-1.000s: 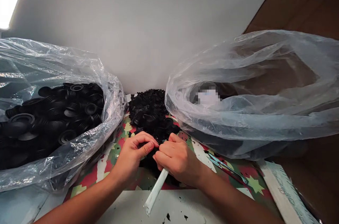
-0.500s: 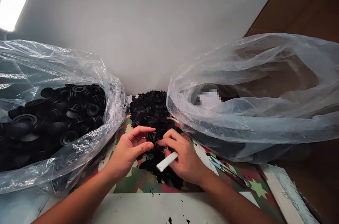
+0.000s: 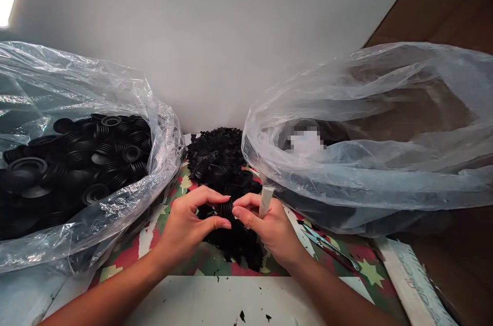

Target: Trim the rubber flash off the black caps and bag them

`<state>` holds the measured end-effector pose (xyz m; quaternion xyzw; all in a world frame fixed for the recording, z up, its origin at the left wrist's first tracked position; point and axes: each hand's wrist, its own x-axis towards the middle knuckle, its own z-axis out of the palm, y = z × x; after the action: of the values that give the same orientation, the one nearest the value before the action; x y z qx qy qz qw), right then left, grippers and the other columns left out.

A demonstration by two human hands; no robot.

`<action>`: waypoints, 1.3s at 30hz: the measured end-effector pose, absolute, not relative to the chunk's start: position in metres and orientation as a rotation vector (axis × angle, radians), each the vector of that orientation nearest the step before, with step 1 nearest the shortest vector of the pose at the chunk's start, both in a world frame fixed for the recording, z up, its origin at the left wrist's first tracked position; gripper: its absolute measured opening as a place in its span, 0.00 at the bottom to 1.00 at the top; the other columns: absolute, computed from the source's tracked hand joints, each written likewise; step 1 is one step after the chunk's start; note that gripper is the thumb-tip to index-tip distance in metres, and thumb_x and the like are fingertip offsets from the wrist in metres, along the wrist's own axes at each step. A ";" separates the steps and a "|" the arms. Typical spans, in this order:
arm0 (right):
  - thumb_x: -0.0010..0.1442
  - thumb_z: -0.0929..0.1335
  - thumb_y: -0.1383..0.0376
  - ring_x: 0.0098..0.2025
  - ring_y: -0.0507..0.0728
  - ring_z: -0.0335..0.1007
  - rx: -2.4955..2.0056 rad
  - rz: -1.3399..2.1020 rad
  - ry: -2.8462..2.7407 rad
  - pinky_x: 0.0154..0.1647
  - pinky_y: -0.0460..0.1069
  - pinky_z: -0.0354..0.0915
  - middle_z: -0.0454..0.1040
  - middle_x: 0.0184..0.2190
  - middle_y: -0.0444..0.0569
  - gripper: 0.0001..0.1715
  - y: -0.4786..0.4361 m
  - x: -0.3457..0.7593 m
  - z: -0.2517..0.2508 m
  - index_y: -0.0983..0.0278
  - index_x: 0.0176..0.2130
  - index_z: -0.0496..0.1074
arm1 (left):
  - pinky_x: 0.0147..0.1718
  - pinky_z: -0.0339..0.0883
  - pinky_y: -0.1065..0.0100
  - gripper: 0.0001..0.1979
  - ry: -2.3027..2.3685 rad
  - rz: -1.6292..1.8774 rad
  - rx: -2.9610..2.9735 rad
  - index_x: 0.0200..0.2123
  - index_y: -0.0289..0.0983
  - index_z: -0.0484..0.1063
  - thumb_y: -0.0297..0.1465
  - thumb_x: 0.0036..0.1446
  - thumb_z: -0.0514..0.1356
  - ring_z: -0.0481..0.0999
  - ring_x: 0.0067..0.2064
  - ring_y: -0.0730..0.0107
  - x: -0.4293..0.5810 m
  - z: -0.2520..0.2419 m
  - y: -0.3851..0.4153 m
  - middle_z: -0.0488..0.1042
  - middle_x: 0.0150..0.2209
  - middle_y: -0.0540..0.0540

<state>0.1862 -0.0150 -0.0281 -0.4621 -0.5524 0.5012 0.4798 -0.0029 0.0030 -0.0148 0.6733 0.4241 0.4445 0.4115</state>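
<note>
My left hand (image 3: 188, 218) grips a small black ribbed rubber part (image 3: 225, 208) between thumb and fingers, with its ridges facing up. Close against the part's right side is my right hand (image 3: 269, 223), thumb and forefinger pinched together at its edge. A flat whitish stick-like tool (image 3: 266, 202) is held in that same hand and points upward; its working end is hidden, and its kind cannot be made out. Behind and beneath both hands spreads a heap of black rubber parts and scraps (image 3: 217, 154).
At the left, a clear plastic bag (image 3: 165, 136) holds many black ribbed parts (image 3: 77, 161). Another clear bag (image 3: 385, 182) gapes open at the right. Scissors (image 3: 327, 246) lie on the patterned cloth (image 3: 127, 259). A white board (image 3: 208, 300) with black scraps is in front.
My right hand has turned, so the whitish tool swung from pointing down-left to pointing up. Right thumb and forefinger now pinch at the part's edge. The left hand keeps its hold.
</note>
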 end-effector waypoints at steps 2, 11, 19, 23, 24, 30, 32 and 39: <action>0.54 0.73 0.53 0.23 0.51 0.57 -1.146 1.241 -1.311 0.24 0.47 0.57 0.66 0.20 0.41 0.15 -0.015 0.186 -0.029 0.62 0.28 0.77 | 0.39 0.71 0.63 0.12 1.076 1.110 1.616 0.35 0.42 0.85 0.31 0.43 0.76 0.79 0.37 0.60 -0.003 -0.014 0.003 0.83 0.34 0.46; 0.53 0.74 0.51 0.23 0.50 0.55 -1.144 1.376 -1.166 0.25 0.47 0.53 0.63 0.19 0.39 0.18 -0.017 0.185 -0.032 0.63 0.27 0.74 | 0.29 0.70 0.68 0.13 0.964 1.041 1.253 0.34 0.38 0.85 0.30 0.41 0.75 0.75 0.30 0.67 0.000 -0.015 0.007 0.80 0.29 0.47; 0.61 0.69 0.58 0.24 0.52 0.65 -1.189 0.909 -1.375 0.25 0.47 0.61 0.73 0.23 0.43 0.11 -0.019 0.182 -0.040 0.61 0.30 0.73 | 0.46 0.72 0.61 0.31 1.055 1.103 1.391 0.54 0.45 0.76 0.34 0.44 0.76 0.76 0.46 0.59 0.000 -0.014 -0.002 0.76 0.48 0.44; 0.63 0.69 0.67 0.24 0.52 0.64 -1.089 0.351 -1.690 0.27 0.48 0.59 0.76 0.23 0.43 0.10 -0.022 0.177 -0.050 0.61 0.29 0.73 | 0.36 0.73 0.65 0.25 1.010 0.978 1.172 0.49 0.39 0.74 0.38 0.48 0.73 0.78 0.36 0.65 0.001 -0.012 -0.002 0.76 0.37 0.47; 0.64 0.68 0.69 0.23 0.52 0.63 -1.033 0.246 -1.755 0.26 0.48 0.58 0.76 0.22 0.43 0.11 -0.022 0.175 -0.052 0.61 0.29 0.72 | 0.36 0.72 0.66 0.24 1.018 0.982 1.155 0.48 0.39 0.75 0.37 0.48 0.73 0.78 0.35 0.65 0.000 -0.012 -0.001 0.76 0.36 0.47; 0.71 0.64 0.69 0.25 0.51 0.67 -0.886 0.163 -1.929 0.29 0.49 0.57 0.78 0.25 0.42 0.14 -0.017 0.178 -0.048 0.61 0.33 0.72 | 0.39 0.72 0.65 0.21 1.060 0.925 1.314 0.47 0.39 0.82 0.33 0.46 0.73 0.77 0.40 0.63 -0.007 -0.013 0.009 0.78 0.37 0.47; 0.73 0.64 0.64 0.26 0.52 0.67 -0.926 0.178 -1.923 0.30 0.49 0.58 0.78 0.26 0.43 0.15 -0.017 0.184 -0.043 0.61 0.33 0.72 | 0.37 0.72 0.65 0.18 1.066 0.923 1.447 0.46 0.40 0.83 0.33 0.49 0.71 0.76 0.38 0.64 -0.009 -0.014 0.011 0.78 0.36 0.47; 0.75 0.59 0.55 0.26 0.55 0.59 -1.083 -0.033 -2.179 0.30 0.50 0.54 0.74 0.27 0.46 0.22 -0.009 0.197 -0.039 0.62 0.34 0.68 | 0.42 0.71 0.65 0.18 1.031 0.983 2.027 0.47 0.42 0.81 0.21 0.58 0.59 0.78 0.41 0.65 -0.009 -0.019 0.008 0.81 0.41 0.46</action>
<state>0.1972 -0.0085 -0.0389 -0.4174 -0.8398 -0.0125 0.3469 -0.0095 0.0076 -0.0185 0.7735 0.3933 0.3753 0.3260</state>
